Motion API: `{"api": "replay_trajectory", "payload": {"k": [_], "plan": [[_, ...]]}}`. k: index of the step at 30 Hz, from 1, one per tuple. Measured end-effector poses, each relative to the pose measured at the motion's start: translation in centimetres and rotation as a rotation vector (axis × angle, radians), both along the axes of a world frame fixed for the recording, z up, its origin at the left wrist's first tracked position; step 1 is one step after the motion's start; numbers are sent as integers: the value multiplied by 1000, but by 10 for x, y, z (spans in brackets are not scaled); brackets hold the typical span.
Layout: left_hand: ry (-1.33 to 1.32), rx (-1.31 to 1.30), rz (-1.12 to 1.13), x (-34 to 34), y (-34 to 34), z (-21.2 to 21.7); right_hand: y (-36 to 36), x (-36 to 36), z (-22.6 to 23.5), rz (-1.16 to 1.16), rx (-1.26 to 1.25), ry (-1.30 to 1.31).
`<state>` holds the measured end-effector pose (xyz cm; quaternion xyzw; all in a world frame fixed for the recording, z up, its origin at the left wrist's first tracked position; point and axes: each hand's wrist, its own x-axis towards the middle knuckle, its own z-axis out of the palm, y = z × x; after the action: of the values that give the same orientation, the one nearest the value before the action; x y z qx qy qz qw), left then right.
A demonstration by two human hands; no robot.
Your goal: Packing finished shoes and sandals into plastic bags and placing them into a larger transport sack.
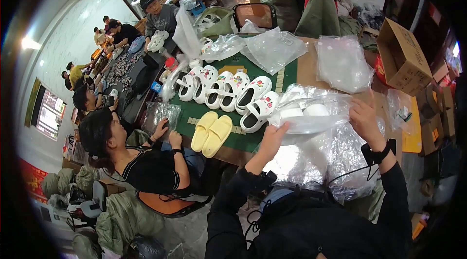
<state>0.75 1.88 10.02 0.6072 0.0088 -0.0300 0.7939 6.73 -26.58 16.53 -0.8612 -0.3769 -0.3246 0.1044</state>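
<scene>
Head view: table (pixel 305 70), loose clear plastic (pixel 316 159) on its near right. Over that, filled bag (pixel 311 123) spans left-right between both hands, long axis crosswise. White pair (pixel 316 109) inside (footwear, probably; film blurs it) sits nearer left hand (pixel 273 141), pinching left end; right hand (pixel 364 119) grips right end.
</scene>
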Motion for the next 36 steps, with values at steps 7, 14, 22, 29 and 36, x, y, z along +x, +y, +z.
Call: {"api": "replay_trajectory", "payload": {"k": [7,14,22,29,36], "plan": [[305,186,-63,-14,2,-7,-18,-7,-24,61,-150,124],[138,99,91,-23,-10,-16,-24,-7,-20,218,-189,192],[93,286,-136,-37,-15,-15,34,-30,-7,82,-208,189],[-113,177,-187,-51,-50,-2,19,19,-62,313,-252,602],[-265,476,62,-46,-33,-18,-1,47,-64,184,173,538]]}}
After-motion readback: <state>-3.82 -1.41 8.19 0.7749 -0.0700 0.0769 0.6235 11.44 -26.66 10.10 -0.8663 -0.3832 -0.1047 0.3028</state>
